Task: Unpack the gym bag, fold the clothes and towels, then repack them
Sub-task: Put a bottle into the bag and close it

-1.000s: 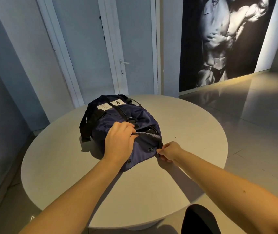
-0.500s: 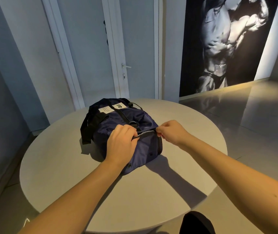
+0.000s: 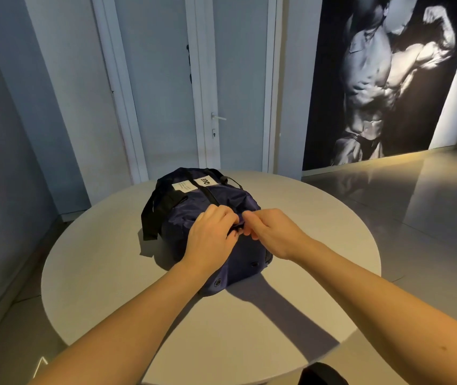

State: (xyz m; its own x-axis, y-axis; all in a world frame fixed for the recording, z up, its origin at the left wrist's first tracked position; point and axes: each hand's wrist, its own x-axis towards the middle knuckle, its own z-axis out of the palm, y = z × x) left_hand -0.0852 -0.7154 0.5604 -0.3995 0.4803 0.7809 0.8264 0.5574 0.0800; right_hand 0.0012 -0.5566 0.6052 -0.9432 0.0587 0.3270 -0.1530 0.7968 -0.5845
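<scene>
Navy gym bag (image 3: 188,215) laid mid-frame, long axis running up-frame. Top seam pinched by curled left hand (image 3: 210,237) and right hand (image 3: 273,232), both equally near.

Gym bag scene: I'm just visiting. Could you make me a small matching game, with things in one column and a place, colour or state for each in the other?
Things:
1. gym bag
2. table
3. black strap
4. right hand

Descriptions:
a. hangs down the bag's side
b. round and pale
c. pinches the top of the bag
d. navy blue, lying on the table

Pairs: 1-d, 2-b, 3-a, 4-c
</scene>
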